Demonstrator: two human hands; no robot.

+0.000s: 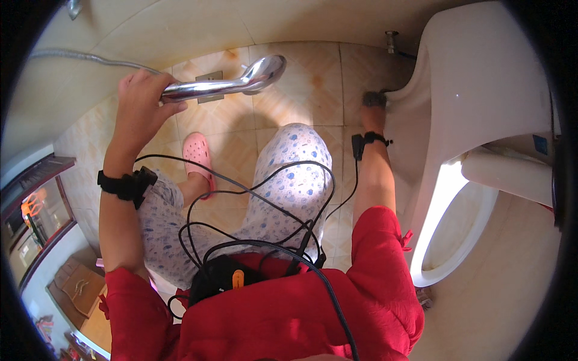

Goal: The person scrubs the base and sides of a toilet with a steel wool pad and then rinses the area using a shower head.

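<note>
My left hand (144, 102) is closed around the handle of a chrome shower head (208, 90), held level above the tiled floor with its round head toward the right. No water can be made out coming from it. A metal hose (90, 57) runs from behind this hand to the left wall. On the right, my right hand (373, 117) reaches down beside the white toilet (481, 72), fingers closed on a dark grey scouring pad (374, 99). The pad is at the side of the toilet's base, close to the floor; its exact contact is hard to see.
A square floor drain (218, 96) lies under the shower head. Black cables (277, 207) loop over my lap, and one reaches my right wrist. A pink clog (197, 150) is on my foot. A pipe fitting (391, 43) juts from the far wall. Framed glass (42, 219) stands at left.
</note>
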